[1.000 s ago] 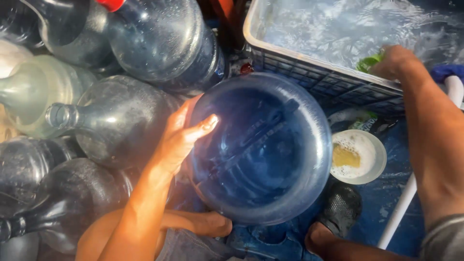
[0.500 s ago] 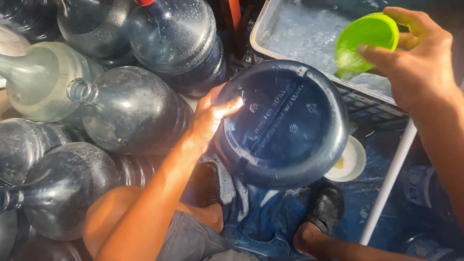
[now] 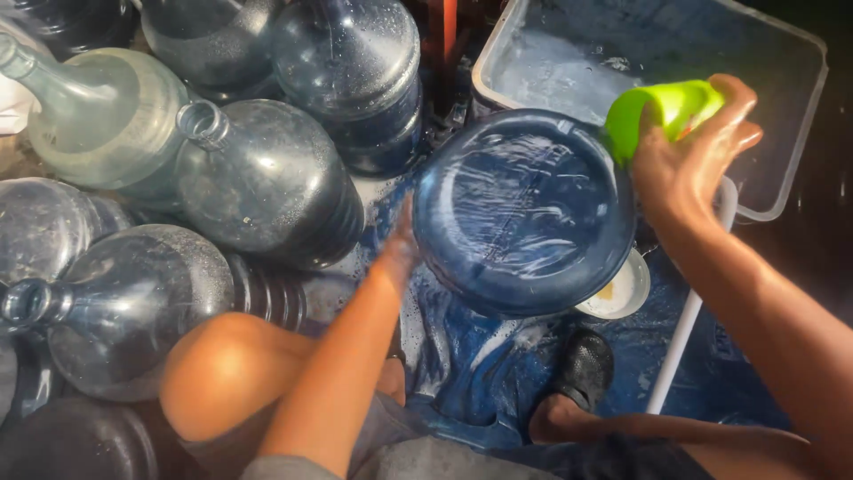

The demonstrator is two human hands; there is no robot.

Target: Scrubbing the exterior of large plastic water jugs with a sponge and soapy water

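A large blue water jug [image 3: 524, 213] stands bottom-up in front of me, its wet base facing the camera with water running over it. My right hand [image 3: 689, 156] grips a bright green cup [image 3: 662, 111], tipped toward the jug's upper right edge. My left hand [image 3: 402, 240] is blurred and rests against the jug's left side, its fingers mostly hidden behind the rim. My knees and dark shoes [image 3: 582, 364] show below the jug.
Several empty blue jugs [image 3: 267, 182] lie piled at the left and top. A grey plastic tub [image 3: 791, 116] holding soapy water sits at the top right. A white bowl [image 3: 622, 293] peeks out under the jug, with a white pipe [image 3: 684, 338] beside it on blue sheeting.
My right hand has brought the green cup down from over the tub to the jug's edge and tipped it. Water now runs over the jug's base. My left hand slid down the jug's side.
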